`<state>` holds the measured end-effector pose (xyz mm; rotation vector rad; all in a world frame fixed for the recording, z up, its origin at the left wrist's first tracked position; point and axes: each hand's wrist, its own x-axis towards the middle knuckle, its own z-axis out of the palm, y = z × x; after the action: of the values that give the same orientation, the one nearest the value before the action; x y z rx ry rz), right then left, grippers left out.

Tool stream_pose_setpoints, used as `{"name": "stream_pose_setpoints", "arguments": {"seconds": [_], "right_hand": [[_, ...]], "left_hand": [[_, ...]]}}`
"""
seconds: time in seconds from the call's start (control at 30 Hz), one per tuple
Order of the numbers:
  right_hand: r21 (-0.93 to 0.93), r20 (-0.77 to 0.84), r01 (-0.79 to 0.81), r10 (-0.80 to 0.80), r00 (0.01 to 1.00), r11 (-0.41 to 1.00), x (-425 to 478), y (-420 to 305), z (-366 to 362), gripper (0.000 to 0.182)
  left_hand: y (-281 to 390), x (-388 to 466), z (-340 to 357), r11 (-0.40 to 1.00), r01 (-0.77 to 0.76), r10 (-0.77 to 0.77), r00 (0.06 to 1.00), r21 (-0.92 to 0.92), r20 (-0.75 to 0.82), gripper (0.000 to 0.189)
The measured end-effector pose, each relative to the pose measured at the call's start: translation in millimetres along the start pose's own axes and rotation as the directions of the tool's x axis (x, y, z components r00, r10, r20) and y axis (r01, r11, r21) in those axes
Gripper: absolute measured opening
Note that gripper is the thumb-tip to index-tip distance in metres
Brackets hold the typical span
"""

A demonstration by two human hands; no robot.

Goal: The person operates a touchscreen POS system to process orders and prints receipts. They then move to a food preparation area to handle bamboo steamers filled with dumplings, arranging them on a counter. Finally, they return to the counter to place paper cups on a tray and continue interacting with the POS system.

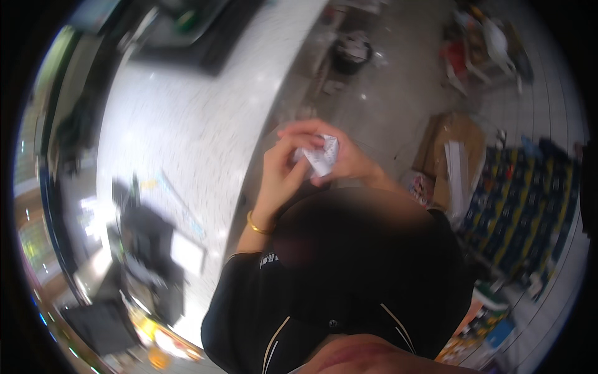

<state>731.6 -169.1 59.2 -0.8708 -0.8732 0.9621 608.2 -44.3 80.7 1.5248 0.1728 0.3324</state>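
A crumpled piece of white paper [322, 156] bearing small print is held between my two hands, in front of my chest. My left hand [282, 161], with a gold bracelet on its wrist, presses on the paper from the left with thumb and fingers. From the other side, my right hand [348, 152] wraps around the paper, its fingers reaching over behind the left hand. Both hands are above the gap just right of the white countertop's [196, 112] edge. Motion blur hides the finer folds of the paper.
A black bin [352, 53] with crumpled waste stands on the floor ahead. On the counter are a black machine [152, 262] at lower left and a dark blurred object [205, 56] at the far end. To my right are a cardboard box [432, 145] and stacked dark-blue packages [518, 201].
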Motion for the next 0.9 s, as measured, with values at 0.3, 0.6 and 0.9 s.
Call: {"name": "stream_pose_setpoints", "arguments": {"seconds": [0.3, 0.6, 0.9], "right_hand": [[0.174, -0.950, -0.336, 0.248, 0.192, 0.925, -67, 148, -278, 0.028], [-0.196, -0.865, -0.959, 0.425, 0.266, 0.203, -44, 440, -495, 0.078], [-0.575, -0.760, -0.807, 0.449, 0.469, -0.131, 66, 673, -657, 0.091]], "left_hand": [[-66, 221, -3, 0.301, -0.197, 0.098, 0.980, 0.933, 0.175, 0.073], [-97, 363, -26, 0.226, -0.116, -0.178, 0.971, 0.967, 0.158, 0.104], [-122, 366, -27, -0.079, 0.001, -0.129, 0.992, 0.997, -0.011, 0.104]]}}
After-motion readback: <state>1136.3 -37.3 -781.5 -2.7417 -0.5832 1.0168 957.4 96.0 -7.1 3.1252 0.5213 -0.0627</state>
